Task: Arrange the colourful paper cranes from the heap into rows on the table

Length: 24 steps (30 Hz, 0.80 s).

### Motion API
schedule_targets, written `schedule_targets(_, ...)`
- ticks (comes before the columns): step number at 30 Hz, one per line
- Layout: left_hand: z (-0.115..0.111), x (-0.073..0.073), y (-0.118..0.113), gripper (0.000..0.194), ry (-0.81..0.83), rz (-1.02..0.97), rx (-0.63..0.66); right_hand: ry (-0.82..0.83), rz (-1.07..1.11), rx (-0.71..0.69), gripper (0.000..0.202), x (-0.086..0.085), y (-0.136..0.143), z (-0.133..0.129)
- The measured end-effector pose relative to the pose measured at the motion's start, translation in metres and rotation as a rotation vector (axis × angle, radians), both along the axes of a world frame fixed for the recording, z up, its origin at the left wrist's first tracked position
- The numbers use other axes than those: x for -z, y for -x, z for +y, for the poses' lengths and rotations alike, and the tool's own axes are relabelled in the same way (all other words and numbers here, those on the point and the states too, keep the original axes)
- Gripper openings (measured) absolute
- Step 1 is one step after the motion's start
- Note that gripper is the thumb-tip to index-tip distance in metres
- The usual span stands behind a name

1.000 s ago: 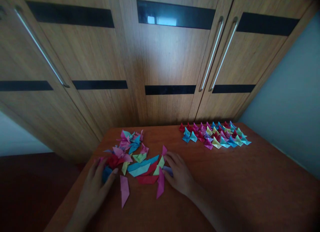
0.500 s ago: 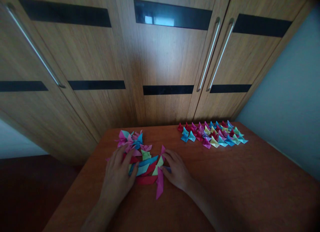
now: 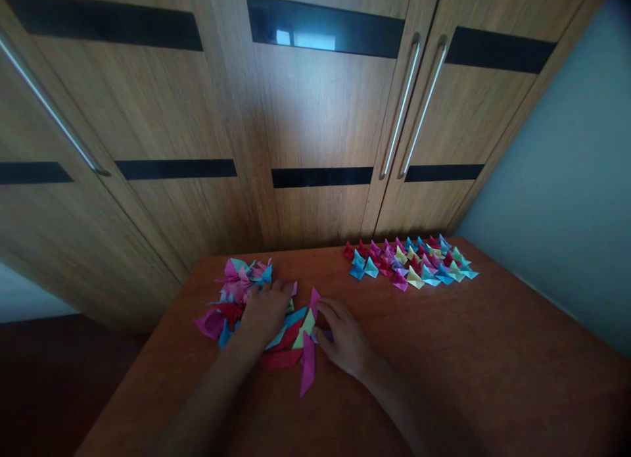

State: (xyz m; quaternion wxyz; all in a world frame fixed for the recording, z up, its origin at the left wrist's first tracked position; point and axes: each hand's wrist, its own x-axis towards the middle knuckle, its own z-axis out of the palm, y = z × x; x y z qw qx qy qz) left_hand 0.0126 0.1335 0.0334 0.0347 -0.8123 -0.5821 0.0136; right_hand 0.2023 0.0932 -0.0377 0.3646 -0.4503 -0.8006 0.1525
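Note:
Folded paper pieces in pink, red, blue and green lie on the wooden table in front of me. My left hand (image 3: 269,309) reaches over the left pile, beside a small pink folded piece (image 3: 294,288); its fingertips are mostly hidden. At the right edge of the flat strips rests my right hand (image 3: 342,338), thumb and forefinger apart. Its fingertips are by a pink strip (image 3: 314,298), a pale green strip (image 3: 304,329) and a bluish strip partly under the thumb. A magenta strip (image 3: 307,365) points toward me, near a red strip (image 3: 280,360).
Several small folded paper shapes (image 3: 414,263) stand in rows at the back right of the table (image 3: 419,352). More crumpled-looking folded pieces (image 3: 234,283) are heaped at the back left. A wooden wardrobe (image 3: 315,115) with metal handles stands right behind the table.
My left hand has moved up and to the right, uncovering magenta and red pieces on the left. My right hand stays by the strips. The view has shifted slightly.

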Motion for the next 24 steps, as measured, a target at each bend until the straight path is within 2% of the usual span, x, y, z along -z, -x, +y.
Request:
schedule_targets(7, -0.002, -0.001, -0.012, 0.048, 0.084, -0.095, 0.094, -0.006, 0.098, 0.005, 0.044, 0.003, -0.002, 0.004)
schedule_targets(13, 0.005, -0.002, -0.023, 0.022, 0.129, -0.137, 0.121, 0.029, 0.106, 0.014, 0.046, 0.006, -0.003, 0.006)
schedule_targets(18, 0.006, -0.005, -0.020, 0.018, 0.125, -0.164, 0.118, 0.036, 0.114, -0.013, 0.046, 0.005, -0.004, 0.006)
schedule_targets(24, 0.002, -0.009, -0.014, 0.024, 0.127, -0.200, 0.135, 0.034, 0.124, -0.013, 0.046, 0.005, -0.004, 0.006)
